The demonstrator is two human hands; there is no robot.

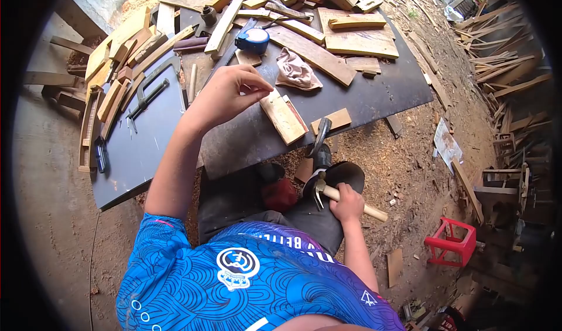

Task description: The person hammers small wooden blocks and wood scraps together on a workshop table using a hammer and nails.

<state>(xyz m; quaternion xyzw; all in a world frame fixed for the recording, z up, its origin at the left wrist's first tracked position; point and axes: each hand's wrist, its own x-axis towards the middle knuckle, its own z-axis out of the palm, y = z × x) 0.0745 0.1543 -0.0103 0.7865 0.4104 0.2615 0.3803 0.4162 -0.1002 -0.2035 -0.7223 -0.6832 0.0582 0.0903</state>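
Clasping the hammer [332, 193] by its handle is the right grip [349, 203]; the left grip [235, 94] curls near the wooden block [284, 118], whether pinching anything I cannot tell

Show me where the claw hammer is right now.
In the head view, the claw hammer is right of centre, just below the near edge of the dark tabletop, with its wooden handle gripped in the right hand.

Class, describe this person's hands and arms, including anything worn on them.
The left hand and right hand wear no gloves, with no watch visible. The left sleeve is short and blue, with dark curving lines and a pink streak near its hem.
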